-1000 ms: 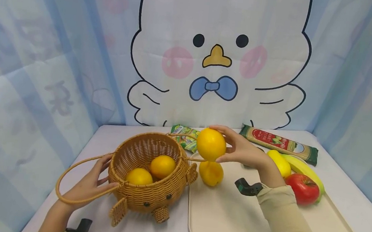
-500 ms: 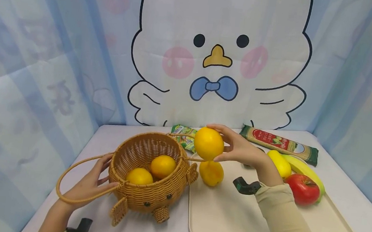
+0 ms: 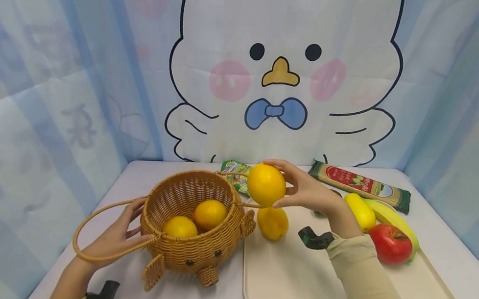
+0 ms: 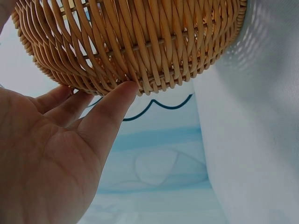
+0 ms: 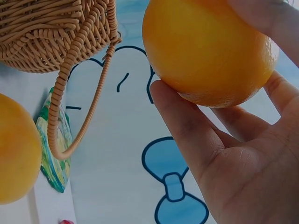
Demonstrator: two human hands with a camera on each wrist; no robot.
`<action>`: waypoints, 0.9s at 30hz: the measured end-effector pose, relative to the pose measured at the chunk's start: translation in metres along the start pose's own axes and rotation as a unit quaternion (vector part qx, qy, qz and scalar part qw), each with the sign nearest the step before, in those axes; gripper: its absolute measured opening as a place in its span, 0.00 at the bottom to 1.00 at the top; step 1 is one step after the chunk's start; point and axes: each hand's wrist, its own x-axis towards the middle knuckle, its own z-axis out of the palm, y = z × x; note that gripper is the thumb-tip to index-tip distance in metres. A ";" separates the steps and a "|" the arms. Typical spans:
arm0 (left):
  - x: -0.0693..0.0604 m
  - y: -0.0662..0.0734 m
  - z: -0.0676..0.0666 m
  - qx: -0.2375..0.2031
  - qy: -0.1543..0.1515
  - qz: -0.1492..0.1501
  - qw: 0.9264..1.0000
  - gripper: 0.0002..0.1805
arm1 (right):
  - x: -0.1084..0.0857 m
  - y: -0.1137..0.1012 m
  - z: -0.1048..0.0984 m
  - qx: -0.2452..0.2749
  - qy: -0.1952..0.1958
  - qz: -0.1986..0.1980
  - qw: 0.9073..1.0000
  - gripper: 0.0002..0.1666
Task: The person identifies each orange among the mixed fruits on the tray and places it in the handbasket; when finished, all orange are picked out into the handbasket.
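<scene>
My right hand has orange pinched, thumb and fingertips round its right side, lifted near tray's far-left corner. Round thing, no long axis to line up. Basket sits left and lower (key relation here), its right handle loop between mouth and orange. My left hand waits across basket, fingers spread, pressed against outer wall.

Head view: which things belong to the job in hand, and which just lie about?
Likely in the job:
basket, touched by the left hand
held orange, in the right hand
two oranges in the basket
perhaps the near yellow fruit and tray

Apparently just lying about:
apple
banana
far yellow fruit
green packet
long packet
</scene>
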 end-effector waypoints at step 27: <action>0.001 0.001 0.000 0.002 -0.002 -0.005 1.000 0.47 | 0.027 -0.021 0.008 -0.038 -0.025 -0.032 0.998 0.50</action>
